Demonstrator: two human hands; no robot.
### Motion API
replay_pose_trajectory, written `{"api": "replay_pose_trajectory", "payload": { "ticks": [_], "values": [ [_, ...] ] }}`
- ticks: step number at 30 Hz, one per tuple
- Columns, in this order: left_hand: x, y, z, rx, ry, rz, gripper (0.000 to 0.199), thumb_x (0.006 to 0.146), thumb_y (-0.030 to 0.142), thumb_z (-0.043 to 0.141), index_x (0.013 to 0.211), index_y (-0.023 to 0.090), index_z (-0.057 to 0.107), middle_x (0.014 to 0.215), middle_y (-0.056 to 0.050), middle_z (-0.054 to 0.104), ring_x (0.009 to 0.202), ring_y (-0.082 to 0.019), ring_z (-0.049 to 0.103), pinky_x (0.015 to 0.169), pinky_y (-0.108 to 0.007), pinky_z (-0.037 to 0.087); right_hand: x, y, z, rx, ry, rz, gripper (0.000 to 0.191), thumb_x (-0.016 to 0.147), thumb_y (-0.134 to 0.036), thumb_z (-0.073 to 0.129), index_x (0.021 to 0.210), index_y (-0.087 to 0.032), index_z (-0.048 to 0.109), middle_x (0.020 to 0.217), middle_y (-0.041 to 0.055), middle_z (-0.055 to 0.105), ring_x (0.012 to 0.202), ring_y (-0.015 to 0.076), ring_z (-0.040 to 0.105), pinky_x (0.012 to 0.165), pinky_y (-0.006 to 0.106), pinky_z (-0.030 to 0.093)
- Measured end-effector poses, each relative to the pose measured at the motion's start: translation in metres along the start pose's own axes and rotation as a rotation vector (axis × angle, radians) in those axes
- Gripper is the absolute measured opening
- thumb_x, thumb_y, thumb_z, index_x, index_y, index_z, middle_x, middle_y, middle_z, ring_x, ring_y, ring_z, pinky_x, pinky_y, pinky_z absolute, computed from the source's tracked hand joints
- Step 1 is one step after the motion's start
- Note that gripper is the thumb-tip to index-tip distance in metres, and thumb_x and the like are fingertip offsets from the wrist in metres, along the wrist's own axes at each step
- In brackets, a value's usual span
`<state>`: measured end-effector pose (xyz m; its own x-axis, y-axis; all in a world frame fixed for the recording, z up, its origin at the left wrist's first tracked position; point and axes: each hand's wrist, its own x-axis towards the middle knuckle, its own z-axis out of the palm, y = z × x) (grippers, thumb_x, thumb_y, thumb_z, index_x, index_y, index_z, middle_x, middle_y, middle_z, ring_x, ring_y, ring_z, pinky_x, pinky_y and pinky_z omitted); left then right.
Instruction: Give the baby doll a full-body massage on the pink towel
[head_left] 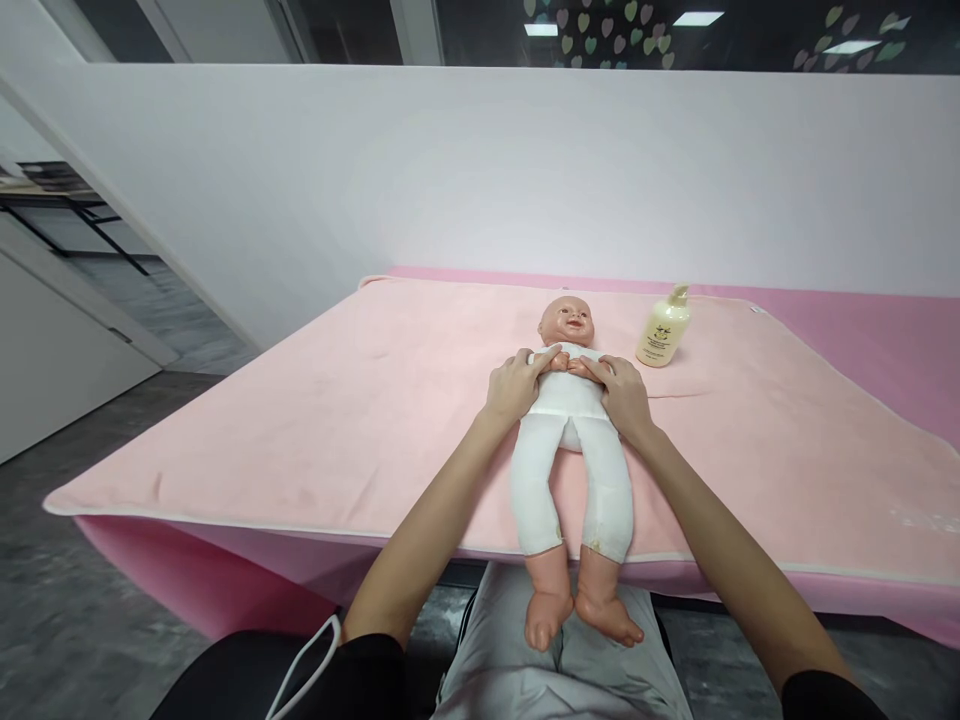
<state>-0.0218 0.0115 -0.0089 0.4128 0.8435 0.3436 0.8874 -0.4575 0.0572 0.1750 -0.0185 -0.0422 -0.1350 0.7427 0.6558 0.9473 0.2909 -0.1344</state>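
Observation:
A baby doll point(574, 425) with a white cloth body lies on its back, its head toward the wall and its bare feet past the table's front edge. Its two small hands are together over its chest. My left hand point(517, 385) is wrapped round the doll's arm on the left side, thumb reaching to the doll's hand. On the other side, my right hand point(622, 395) grips the other arm in the same manner. The undersides of both my hands are hidden. Right of the doll's head stands a pale yellow pump bottle point(664, 328).
A light pink blanket point(337, 400) covers the table, over a darker pink cloth point(885, 360) that shows at the back and right. Behind rises a white wall point(480, 170). A white cable point(304, 680) hangs by my left arm.

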Motion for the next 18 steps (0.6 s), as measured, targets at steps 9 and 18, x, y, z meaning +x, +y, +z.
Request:
{"api": "replay_pose_trajectory", "payload": {
  "ticks": [9,18],
  "values": [
    [0.0012,-0.0017,0.0008,0.012,-0.007,0.017,0.052,0.089,0.022,0.034,0.137,0.041,0.026,0.111,-0.007,0.05,0.091,-0.02,0.054,0.068,-0.028,0.045,-0.0015,0.0003,0.0008,0.035,0.027,-0.001,0.053,0.08,-0.003,0.035,0.121,-0.028,0.056,0.109,0.0082,0.055,0.1,0.0209,0.045,0.09,0.037,0.039],
    [0.0001,-0.0025,-0.0012,0.007,-0.015,0.06,0.053,0.09,0.021,0.031,0.138,0.042,0.024,0.111,-0.007,0.048,0.095,-0.02,0.053,0.071,-0.028,0.045,-0.001,-0.0043,0.0019,-0.033,-0.006,0.052,0.054,0.079,-0.003,0.033,0.123,-0.027,0.054,0.112,0.0103,0.053,0.099,0.0222,0.045,0.086,0.037,0.039]
  ]
}}
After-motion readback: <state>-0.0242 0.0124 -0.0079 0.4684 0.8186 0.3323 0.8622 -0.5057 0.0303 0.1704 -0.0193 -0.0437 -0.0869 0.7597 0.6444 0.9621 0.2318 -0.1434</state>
